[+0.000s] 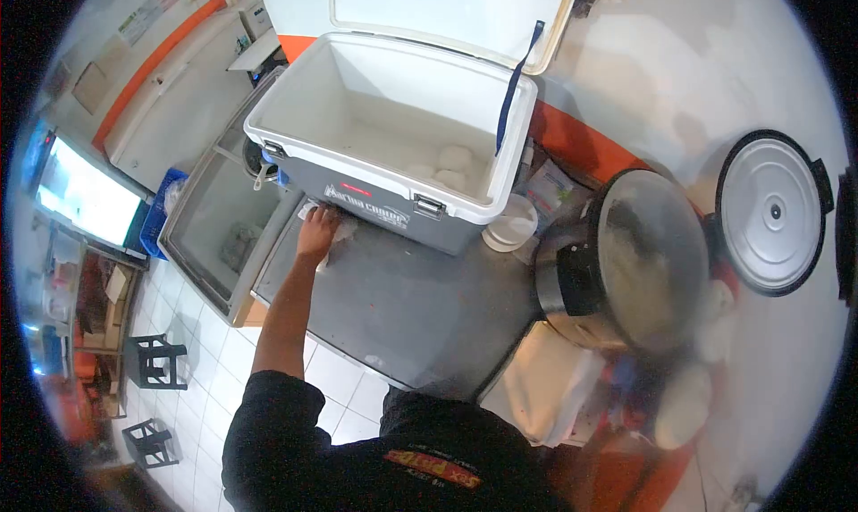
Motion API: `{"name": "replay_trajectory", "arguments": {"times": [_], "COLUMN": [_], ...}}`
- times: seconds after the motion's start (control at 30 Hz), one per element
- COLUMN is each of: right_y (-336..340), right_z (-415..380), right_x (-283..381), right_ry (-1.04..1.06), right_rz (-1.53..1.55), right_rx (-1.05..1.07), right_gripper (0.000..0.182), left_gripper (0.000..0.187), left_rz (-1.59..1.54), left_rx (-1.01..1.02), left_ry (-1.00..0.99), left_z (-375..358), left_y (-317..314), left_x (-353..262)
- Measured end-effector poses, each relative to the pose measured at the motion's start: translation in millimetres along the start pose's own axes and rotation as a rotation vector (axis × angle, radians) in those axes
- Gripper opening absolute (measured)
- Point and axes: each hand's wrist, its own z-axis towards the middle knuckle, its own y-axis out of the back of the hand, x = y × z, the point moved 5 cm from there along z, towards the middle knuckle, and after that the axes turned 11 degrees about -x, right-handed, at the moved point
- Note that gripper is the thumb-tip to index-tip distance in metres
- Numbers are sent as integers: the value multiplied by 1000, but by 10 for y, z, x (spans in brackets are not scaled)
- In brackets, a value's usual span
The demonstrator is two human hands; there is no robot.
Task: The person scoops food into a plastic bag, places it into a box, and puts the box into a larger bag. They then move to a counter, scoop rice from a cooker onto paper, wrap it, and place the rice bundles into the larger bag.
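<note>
My left hand presses on a crumpled white wiping cloth on the grey tabletop, near its far left corner. Parts of the cloth stick out on both sides of the fingers. Just beyond the hand stands a large grey and white cooler box with its lid up. A few round white pieces lie in the bottom of the cooler. My right hand is out of view.
A big steaming pot stands at the right, beside a white tub. Its round lid is propped against the wall. On the left is an open chest freezer; black stools stand on the tiled floor.
</note>
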Motion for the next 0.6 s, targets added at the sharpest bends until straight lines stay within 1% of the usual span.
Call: {"name": "replay_trajectory", "arguments": {"times": [0.03, 0.07, 0.13, 0.17, 0.23, 0.27, 0.3, 0.33, 0.4, 0.47, 0.53, 0.57, 0.6], "right_y": [-1, 10, 41, 19, 13, 32, 213, 270, 171, 145, 186, 135, 54], "right_z": [-11, -16, -28, -21, -37, -48, -98, -96, -131, -182, -255, -278, -287], "right_x": [-19, -47, -111, -160, -201, -252, -79, -33, -213, -316, -279, -413, -569], "right_ry": [-4, -6, -17, -17, -30, -44, -1, -9, -105, -107, -197, -203, -9], "right_rz": [1, 1, 4, 20, 40, 62, 12, 10, -7, 3, 60, 60, -10], "right_rx": [0, -1, 1, -2, -5, -6, -9, -25, 48, 17, 42, 37, -33], "right_gripper": [35, 35, 35, 36, 36, 36, 38, 38, 42, 46, 42, 42, 34], "left_gripper": [25, 25, 33, 33, 47, 47, 53, 58, 55, 53, 54, 57, 60], "left_rz": [13, 13, -219, -240, -461, -483, -697, -903, -1190, -1373, -1402, -1441, -1482], "left_rx": [26, 25, 18, 7, 116, 106, 168, 233, 293, 378, 180, 173, 166], "left_ry": [-45, -49, -33, -53, 102, 84, 220, 360, 397, 481, 518, 581, 646], "left_z": [-24, -48, 46, 149, 350, 377, 340, 342, 474, 665, 1002, 1194, 1413], "left_y": [-27, -37, 81, 239, 641, 728, 765, 793, 985, 1039, 1158, 1120, 1055], "left_x": [-12, -6, -103, -250, -641, -898, -1121, -1330, -1936, -2506, -2890, -3022, -3126]}}
